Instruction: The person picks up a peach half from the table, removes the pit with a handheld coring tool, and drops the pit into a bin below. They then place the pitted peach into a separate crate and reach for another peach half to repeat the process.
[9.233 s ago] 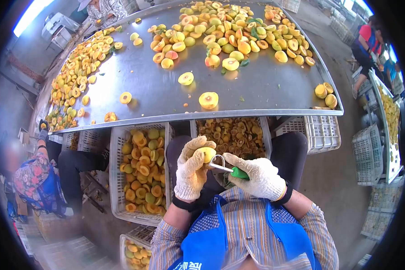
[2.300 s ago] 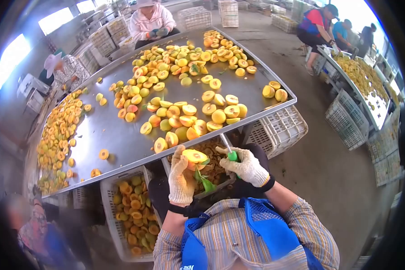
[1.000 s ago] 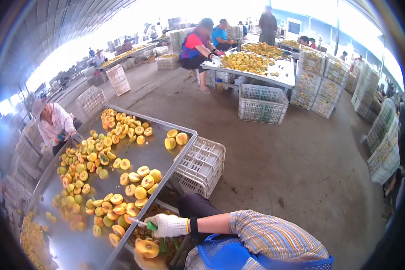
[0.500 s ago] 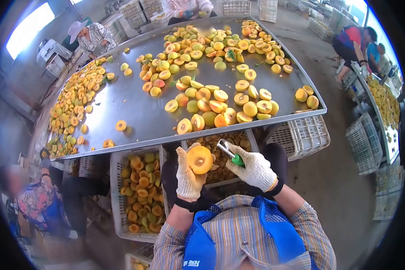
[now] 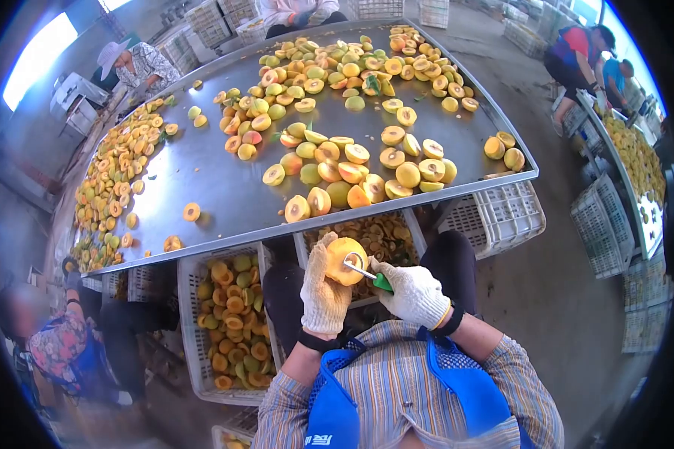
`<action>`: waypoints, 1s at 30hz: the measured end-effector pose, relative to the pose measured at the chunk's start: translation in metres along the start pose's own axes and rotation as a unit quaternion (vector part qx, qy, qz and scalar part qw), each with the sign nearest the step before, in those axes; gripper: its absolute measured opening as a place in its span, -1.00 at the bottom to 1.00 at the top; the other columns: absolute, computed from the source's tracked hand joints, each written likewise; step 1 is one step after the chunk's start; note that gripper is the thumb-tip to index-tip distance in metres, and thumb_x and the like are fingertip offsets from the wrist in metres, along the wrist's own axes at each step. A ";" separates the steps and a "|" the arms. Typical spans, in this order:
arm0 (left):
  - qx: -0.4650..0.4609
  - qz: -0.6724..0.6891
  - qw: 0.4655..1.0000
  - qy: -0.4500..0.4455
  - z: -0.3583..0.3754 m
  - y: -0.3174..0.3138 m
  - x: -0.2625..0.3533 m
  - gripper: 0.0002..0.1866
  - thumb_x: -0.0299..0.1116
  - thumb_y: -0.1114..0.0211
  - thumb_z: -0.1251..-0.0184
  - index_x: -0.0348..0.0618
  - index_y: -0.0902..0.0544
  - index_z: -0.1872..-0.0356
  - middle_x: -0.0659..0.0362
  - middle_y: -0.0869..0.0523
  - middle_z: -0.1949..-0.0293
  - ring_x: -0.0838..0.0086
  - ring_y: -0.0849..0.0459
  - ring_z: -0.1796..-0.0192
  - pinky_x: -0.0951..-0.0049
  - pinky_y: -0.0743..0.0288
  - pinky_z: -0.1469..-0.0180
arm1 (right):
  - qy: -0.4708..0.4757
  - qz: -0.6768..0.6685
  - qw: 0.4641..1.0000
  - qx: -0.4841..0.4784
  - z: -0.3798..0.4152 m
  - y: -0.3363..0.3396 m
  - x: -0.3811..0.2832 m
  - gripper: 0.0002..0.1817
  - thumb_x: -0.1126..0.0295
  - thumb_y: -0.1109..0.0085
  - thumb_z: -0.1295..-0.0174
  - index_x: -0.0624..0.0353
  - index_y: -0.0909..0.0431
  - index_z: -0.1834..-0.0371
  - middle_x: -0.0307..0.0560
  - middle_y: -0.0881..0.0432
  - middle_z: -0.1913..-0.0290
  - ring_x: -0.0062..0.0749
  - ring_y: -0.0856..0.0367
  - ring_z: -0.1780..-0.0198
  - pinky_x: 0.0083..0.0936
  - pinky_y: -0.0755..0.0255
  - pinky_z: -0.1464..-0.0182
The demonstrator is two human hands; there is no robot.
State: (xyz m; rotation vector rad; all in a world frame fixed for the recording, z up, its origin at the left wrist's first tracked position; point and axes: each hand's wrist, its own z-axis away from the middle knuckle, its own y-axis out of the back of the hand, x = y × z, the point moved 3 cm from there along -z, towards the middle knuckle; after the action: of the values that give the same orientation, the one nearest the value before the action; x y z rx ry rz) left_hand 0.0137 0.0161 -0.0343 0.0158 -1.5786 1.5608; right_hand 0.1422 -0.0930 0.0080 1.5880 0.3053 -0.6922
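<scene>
My left hand point(image 5: 324, 298), in a knitted white glove, grips a halved yellow-orange fruit point(image 5: 338, 275) with its cut face turned up. In my right hand point(image 5: 418, 295), gloved alike, is a pitting tool point(image 5: 383, 282) with a green handle and a metal loop. That loop rests against the middle of the cut face. Both hands are above my lap, just in front of the metal table's near edge point(image 5: 314, 224). Below them, a crate of fruit pieces point(image 5: 299, 245) is partly hidden by my hands and the tabletop.
Halved fruit point(image 5: 329, 153) lies scattered over the metal table, with a heap point(image 5: 116, 183) along its left side. A crate of halves point(image 5: 191, 329) stands left of my legs, and a white crate point(image 5: 513, 217) to the right. Several people work nearby, one point(image 5: 60, 337) close at left.
My right hand has moved left, bringing the tool's loop from beside the fruit half onto its cut face. The view has shifted slightly.
</scene>
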 end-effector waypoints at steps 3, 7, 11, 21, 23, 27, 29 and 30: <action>-0.005 0.015 1.000 0.006 0.004 -0.005 -0.001 -0.47 -0.04 -0.18 -0.56 -0.24 -0.45 -0.31 -0.01 -0.57 -0.18 0.10 -0.61 -0.23 -0.09 -0.53 -0.30 | -0.017 0.007 1.000 -0.022 0.001 0.001 0.000 -0.41 0.35 -0.32 -0.15 0.11 -0.53 -0.32 0.05 -0.76 0.30 0.01 -0.75 0.30 -0.16 -0.63 0.22; 0.003 0.028 1.000 0.000 0.006 -0.003 -0.009 -0.47 -0.04 -0.20 -0.55 -0.26 -0.47 -0.28 0.00 -0.58 -0.16 0.10 -0.62 -0.20 -0.09 -0.56 -0.27 | -0.030 0.016 0.998 -0.047 -0.003 -0.006 0.007 -0.45 0.37 -0.30 -0.14 0.12 -0.55 -0.27 0.07 -0.75 0.33 0.01 -0.76 0.30 -0.15 -0.63 0.23; 0.024 0.035 0.999 0.011 0.007 -0.005 -0.017 -0.50 -0.07 -0.22 -0.52 -0.27 -0.51 -0.24 0.01 -0.61 -0.13 0.12 -0.63 -0.18 -0.12 -0.59 -0.21 | -0.020 0.004 0.999 -0.027 -0.002 -0.029 0.023 -0.64 0.32 -0.30 -0.14 0.04 -0.66 -0.04 0.08 -0.72 0.41 0.07 -0.74 0.34 -0.13 -0.64 0.28; 0.046 -0.010 0.999 -0.013 0.005 -0.006 -0.028 -0.52 -0.07 -0.21 -0.50 -0.23 -0.53 -0.22 0.02 -0.63 -0.09 0.13 -0.66 -0.10 -0.08 -0.63 -0.15 | -0.037 -0.020 0.999 -0.028 -0.002 -0.032 0.033 -0.80 0.33 -0.27 -0.17 0.03 -0.68 0.14 0.05 -0.70 0.46 0.08 -0.73 0.38 -0.10 -0.62 0.33; 0.056 -0.025 0.998 -0.029 0.001 -0.006 -0.027 -0.50 -0.02 -0.22 -0.51 -0.21 -0.51 -0.23 0.00 -0.62 -0.07 0.13 -0.68 -0.05 -0.03 -0.66 -0.09 | -0.035 -0.020 0.998 -0.042 -0.005 -0.032 0.035 -0.81 0.31 -0.26 -0.18 0.03 -0.69 0.15 0.05 -0.71 0.45 0.05 -0.74 0.37 -0.12 -0.63 0.31; 0.091 -0.040 0.995 -0.004 0.003 -0.017 -0.025 -0.42 0.10 -0.22 -0.51 -0.20 -0.48 -0.23 0.05 -0.63 -0.04 0.22 -0.68 -0.05 0.00 -0.69 -0.04 | -0.053 -0.092 0.994 -0.032 0.002 -0.052 0.028 -0.78 0.19 -0.29 -0.24 0.02 -0.73 0.16 0.07 -0.73 0.40 0.04 -0.75 0.36 -0.15 -0.65 0.29; 0.088 -0.046 0.995 -0.017 0.008 -0.021 -0.025 -0.47 0.04 -0.24 -0.52 -0.20 -0.50 -0.22 0.08 -0.65 -0.04 0.24 -0.69 -0.06 0.04 -0.70 -0.03 | -0.060 -0.063 0.996 -0.035 -0.004 -0.038 0.031 -0.78 0.25 -0.28 -0.22 0.00 -0.72 0.11 0.04 -0.73 0.41 0.01 -0.75 0.36 -0.18 -0.65 0.30; 0.084 -0.050 0.995 -0.033 0.008 -0.024 -0.024 -0.51 -0.02 -0.26 -0.53 -0.20 -0.53 -0.21 0.10 -0.66 -0.04 0.26 -0.70 -0.06 0.07 -0.71 -0.03 | -0.086 -0.041 0.993 -0.072 -0.007 -0.026 0.027 -0.78 0.27 -0.28 -0.20 0.00 -0.72 0.11 0.03 -0.73 0.42 0.01 -0.75 0.37 -0.19 -0.65 0.31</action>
State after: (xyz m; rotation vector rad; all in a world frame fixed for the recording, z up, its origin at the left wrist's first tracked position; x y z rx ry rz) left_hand 0.0374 -0.0089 -0.0275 0.2372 -1.4697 1.6247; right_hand 0.1500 -0.0882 -0.0289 1.3756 0.2870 -0.8473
